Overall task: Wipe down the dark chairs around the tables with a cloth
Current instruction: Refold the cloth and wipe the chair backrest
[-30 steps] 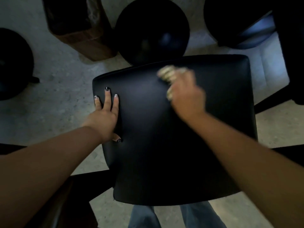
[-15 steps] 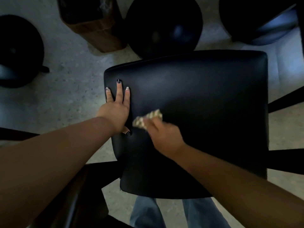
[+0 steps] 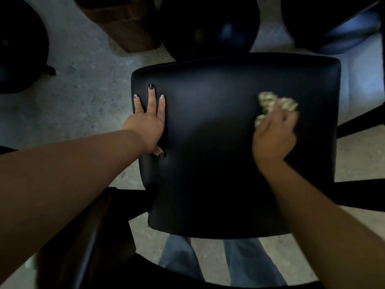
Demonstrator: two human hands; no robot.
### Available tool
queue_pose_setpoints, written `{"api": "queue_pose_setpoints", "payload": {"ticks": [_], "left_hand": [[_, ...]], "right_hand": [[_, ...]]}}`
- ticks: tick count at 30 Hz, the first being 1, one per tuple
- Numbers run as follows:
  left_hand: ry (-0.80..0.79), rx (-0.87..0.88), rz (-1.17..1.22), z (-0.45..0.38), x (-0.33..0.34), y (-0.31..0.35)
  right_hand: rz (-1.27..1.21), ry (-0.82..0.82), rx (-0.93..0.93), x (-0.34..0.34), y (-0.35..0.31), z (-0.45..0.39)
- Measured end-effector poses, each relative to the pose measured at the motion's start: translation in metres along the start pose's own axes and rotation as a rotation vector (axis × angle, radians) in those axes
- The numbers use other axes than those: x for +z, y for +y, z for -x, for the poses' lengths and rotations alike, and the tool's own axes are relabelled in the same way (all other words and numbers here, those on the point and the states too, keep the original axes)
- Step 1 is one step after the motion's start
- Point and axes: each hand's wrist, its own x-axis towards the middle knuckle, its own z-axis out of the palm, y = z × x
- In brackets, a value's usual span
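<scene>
We see the right hand [image 3: 274,136] blurred, hiding most of the cloth [image 3: 270,103]; our left thumb [image 3: 159,153] tucks under the palm; the round stools [image 3: 208,28] are cut off by the top edge.

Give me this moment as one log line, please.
step: wiping seat | left hand: flat on black chair seat | right hand: grips cloth, far right of seat

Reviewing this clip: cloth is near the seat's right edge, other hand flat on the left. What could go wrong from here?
1. The right hand holds the bunched cloth close to the black chair seat's right edge; a further stroke might run off it.
2. The left hand lies flat on the seat's left edge, so that strip may go unwiped.
3. The cloth is wadded small, so each pass probably covers little.
</scene>
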Motion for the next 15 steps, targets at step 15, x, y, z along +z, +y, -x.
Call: {"api": "queue_pose_setpoints", "payload": {"ticks": [15], "left_hand": [[0.008, 0.001, 0.019, -0.002, 0.002, -0.001]], "right_hand": [[-0.134, 0.023, -0.013, -0.017, 0.034, -0.008]]}}
